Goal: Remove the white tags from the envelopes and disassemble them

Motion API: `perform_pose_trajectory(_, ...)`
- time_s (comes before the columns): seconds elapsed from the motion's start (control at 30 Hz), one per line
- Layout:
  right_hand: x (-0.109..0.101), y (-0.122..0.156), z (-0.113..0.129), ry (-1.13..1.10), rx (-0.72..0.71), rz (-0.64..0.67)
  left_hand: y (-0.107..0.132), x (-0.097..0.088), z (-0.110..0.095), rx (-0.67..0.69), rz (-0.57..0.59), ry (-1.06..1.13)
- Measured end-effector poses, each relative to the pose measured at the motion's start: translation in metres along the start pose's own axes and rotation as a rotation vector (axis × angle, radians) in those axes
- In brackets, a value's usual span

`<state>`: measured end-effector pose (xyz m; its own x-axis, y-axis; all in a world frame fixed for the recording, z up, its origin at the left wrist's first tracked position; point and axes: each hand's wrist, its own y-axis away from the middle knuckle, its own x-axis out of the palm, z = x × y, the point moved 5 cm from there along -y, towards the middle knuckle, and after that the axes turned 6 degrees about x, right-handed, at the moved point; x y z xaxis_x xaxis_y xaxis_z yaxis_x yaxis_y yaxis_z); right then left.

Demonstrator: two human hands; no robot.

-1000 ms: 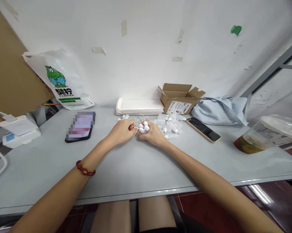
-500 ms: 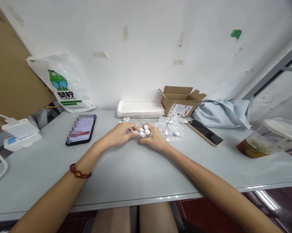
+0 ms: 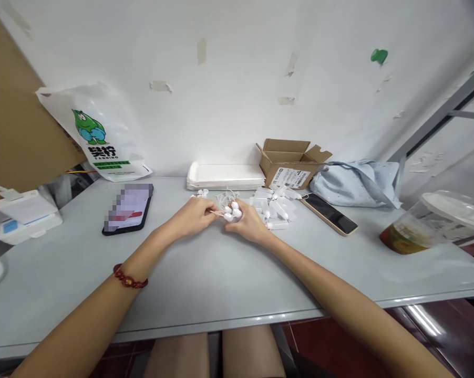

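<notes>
Both my hands meet at the middle of the grey table (image 3: 205,273). My right hand (image 3: 249,224) is closed around a small bunch of white rounded plastic pieces (image 3: 231,210). My left hand (image 3: 193,214), with a red bead bracelet on its wrist, pinches a thin white strand that leads into that bunch. A pile of small white plastic bottles (image 3: 275,206) lies just right of my right hand. More small white pieces (image 3: 202,193) lie behind my left hand.
A stack of white trays (image 3: 225,175) and an open cardboard box (image 3: 290,161) stand by the wall. Two phones lie flat, a black one (image 3: 127,209) at left and another phone (image 3: 329,213) at right. A printed plastic bag (image 3: 99,137), a blue cloth (image 3: 357,181) and a lidded food tub (image 3: 426,223) sit around.
My hands have stayed together over the bunch; the fingers have shifted slightly on the strand. The view has moved a little.
</notes>
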<state>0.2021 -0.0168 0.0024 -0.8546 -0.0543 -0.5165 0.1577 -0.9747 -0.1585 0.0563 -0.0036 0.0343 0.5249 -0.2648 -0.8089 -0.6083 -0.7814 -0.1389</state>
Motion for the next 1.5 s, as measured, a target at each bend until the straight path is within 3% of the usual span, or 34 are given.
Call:
perform_pose_trajectory(0.2, -0.001, 0.001, 0.001, 0.014, -0.002, -0.005, 0.001, -0.002, -0.003, 0.071, 0.017, 0.047)
perform_pose_trajectory(0.37, 0.000, 0.003, 0.004, 0.063, -0.006, -0.012, 0.001, 0.000, -0.002, 0.011, 0.042, -0.035)
perform_pose_trajectory(0.6, -0.002, 0.007, 0.005, 0.081, -0.012, -0.023, 0.002, 0.000, -0.010, 0.056, 0.042, 0.018)
perform_pose_trajectory(0.8, 0.000, 0.009, 0.007, 0.183, -0.065, -0.028, 0.002, 0.003, -0.009, -0.026, 0.071, -0.006)
perform_pose_trajectory(1.07, -0.001, 0.009, 0.008, 0.315, -0.168, -0.121, -0.001, -0.001, -0.013, -0.035, -0.010, -0.021)
perform_pose_trajectory(1.4, 0.001, 0.012, 0.013, 0.415, -0.205, -0.168, -0.001, 0.000, -0.008, -0.108, 0.029, 0.193)
perform_pose_trajectory(1.5, -0.003, 0.013, 0.012, 0.408, -0.204, -0.187, 0.001, -0.001, -0.005, -0.174, -0.026, 0.343)
